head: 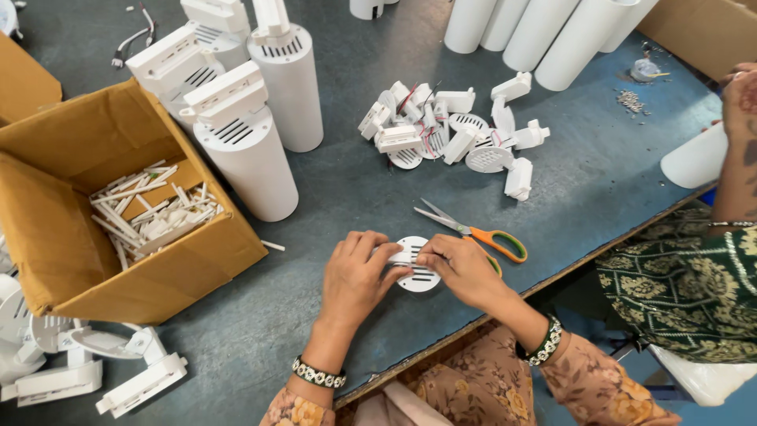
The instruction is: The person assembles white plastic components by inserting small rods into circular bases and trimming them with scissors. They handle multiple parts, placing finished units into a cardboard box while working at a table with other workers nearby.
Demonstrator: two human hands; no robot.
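Two hands at one piece: left hand [356, 278] and right hand [461, 268] meet over a round white vented cap [416, 268] lying on the grey table [347, 197] near its front edge.

Step in hand, as I judge it: fitting or seating something on the cap's face; the item under the fingertips is too small to tell. The next move would call for a steady pinch and a firm press, the cap kept flat.

Fingers: both sets curled and closed on the cap, the left bracing its left rim, the right pinching at its top centre. Neither hand is spread open.

Adjacent: orange-handled scissors [473, 231] just beside the right hand, blades parted. Pile of white fittings [449, 130] farther back. Cardboard box [102, 213] of white strips, left. White cylindrical housings [252, 158] standing behind.
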